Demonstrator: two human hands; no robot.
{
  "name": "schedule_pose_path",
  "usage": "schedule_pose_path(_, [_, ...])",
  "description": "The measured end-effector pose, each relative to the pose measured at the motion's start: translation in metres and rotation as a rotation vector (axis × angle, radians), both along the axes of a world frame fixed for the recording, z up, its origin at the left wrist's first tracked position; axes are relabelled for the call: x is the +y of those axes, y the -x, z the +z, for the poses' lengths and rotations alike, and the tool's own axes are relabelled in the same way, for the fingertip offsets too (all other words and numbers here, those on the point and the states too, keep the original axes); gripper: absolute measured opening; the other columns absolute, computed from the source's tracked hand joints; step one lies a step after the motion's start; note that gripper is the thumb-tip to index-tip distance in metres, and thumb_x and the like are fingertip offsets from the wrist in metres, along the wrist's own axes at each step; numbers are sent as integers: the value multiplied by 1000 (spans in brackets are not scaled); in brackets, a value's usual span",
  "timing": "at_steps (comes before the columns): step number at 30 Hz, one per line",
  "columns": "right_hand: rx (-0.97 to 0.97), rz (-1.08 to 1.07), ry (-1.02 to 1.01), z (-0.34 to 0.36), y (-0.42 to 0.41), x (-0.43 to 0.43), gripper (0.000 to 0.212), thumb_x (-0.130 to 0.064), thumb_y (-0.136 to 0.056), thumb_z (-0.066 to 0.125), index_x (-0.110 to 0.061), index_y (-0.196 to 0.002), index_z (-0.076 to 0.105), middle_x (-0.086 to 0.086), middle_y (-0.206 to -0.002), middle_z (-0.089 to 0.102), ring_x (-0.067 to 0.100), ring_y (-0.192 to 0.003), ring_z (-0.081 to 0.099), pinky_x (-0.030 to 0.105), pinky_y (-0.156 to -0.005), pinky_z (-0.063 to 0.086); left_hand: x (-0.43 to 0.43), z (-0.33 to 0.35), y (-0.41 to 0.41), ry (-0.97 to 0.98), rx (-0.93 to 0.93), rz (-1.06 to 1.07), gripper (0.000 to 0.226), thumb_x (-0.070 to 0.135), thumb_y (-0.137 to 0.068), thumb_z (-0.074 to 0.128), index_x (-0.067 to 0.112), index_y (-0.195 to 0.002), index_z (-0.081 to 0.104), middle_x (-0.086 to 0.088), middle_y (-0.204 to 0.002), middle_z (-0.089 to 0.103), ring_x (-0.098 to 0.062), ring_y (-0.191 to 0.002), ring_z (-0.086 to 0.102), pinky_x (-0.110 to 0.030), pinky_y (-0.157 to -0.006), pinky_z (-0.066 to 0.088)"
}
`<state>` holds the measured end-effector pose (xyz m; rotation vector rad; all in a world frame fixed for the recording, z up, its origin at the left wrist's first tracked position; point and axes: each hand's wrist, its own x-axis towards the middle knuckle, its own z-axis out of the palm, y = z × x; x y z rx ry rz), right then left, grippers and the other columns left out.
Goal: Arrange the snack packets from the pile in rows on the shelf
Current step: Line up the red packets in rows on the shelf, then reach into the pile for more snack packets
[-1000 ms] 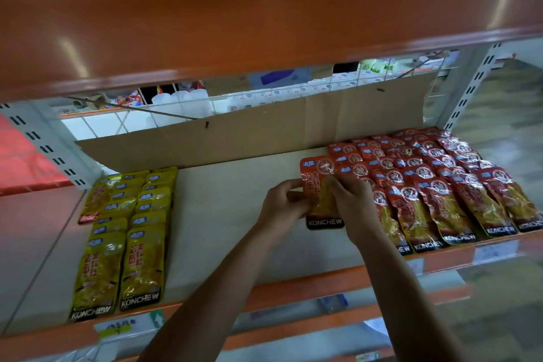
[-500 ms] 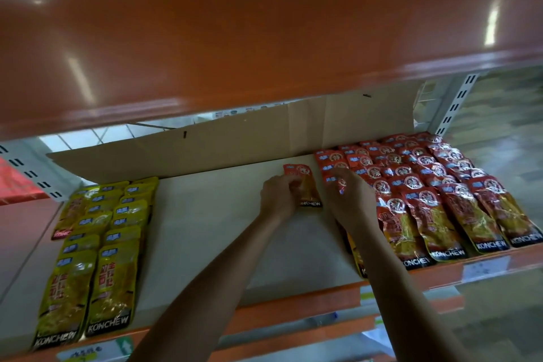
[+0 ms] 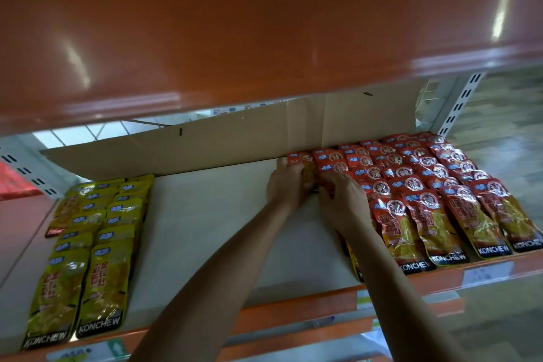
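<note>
rail (image 3: 293, 314), orange, edges the near side of the shelf (image 3: 205, 229), with a pale label (image 3: 487, 272) stuck on it toward the right. two bare forearms reach over the rail from below and cross the pale shelf board toward its rear.

at the near left lie yellow packets (image 3: 102, 282) in two overlapping columns that run from the rail toward the back. the nearest ones show konchew on a black lower band. at the near right lie red packets (image 3: 458, 214) in several columns, overlapped like tiles from the rail to the back, covering the right part of the shelf.

the left hand (image 3: 289, 185) and right hand (image 3: 345, 203) meet just left of the red columns, far back on the shelf. the left fingers (image 3: 293, 169) are curled round the left edge of one red packet (image 3: 304, 161). this packet lies at the back of the shelf, touching the leftmost red column and close against the foot of the cardboard (image 3: 235, 141). the right fingers (image 3: 335, 185) are bent, tips down on the red wrappers at that packet's right side. whether they pinch it or only press cannot be told.

the cardboard, a brown strip, stands along the rear of the shelf behind the packet. a grey slotted post (image 3: 461, 103) rises at the far right. a glossy orange upper shelf (image 3: 264, 23) fills the top of the view.
</note>
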<state>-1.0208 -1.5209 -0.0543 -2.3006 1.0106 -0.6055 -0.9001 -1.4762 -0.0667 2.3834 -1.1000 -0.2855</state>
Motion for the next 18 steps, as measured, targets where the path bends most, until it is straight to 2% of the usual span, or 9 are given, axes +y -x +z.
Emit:
schedule_pose_path(4, [6,-1,-9,-1,2,1,30,-12,-89,57,-13,-119,62,4,-121,60,20,-113,52,26,-89,39,-1,-4,1,5,-23,-4,39,46,-85,61,24,-117,62,-10,-126,48,-32,-107,57,-39,-90,46])
schedule_pose_path(8, [1,-13,2,0,5,3,30,-11,-89,56,-13,-117,63,3,-119,61,19,-111,53,23,-86,37,3,-5,0,-3,-94,-1,39,52,-92,48,24,-117,59,-9,-125,49,-30,-109,53,-39,-86,46])
schedule_pose_path(11, [-4,-8,16,1,2,9,31,-10,-87,56,-12,-118,63,4,-120,61,22,-112,53,26,-88,38,12,-2,-2,-11,-145,2,35,44,-97,44,21,-121,54,-10,-121,50,-28,-111,50,-37,-82,44])
schedule_pose_path(14, [10,22,44,4,-9,23,30,-12,-90,53,-11,-119,61,5,-122,60,21,-114,52,23,-85,34,30,4,-8,-7,-169,25,31,32,-97,46,19,-124,53,-10,-122,49,-28,-114,46,-38,-85,44])
schedule_pose_path(18, [-6,115,48,8,-33,51,33,-12,-92,54,-9,-124,58,7,-130,57,22,-123,48,29,-102,36,67,12,-20,32,-228,58,37,30,-97,48,20,-132,51,-6,-130,49,-24,-120,42,-35,-91,44])
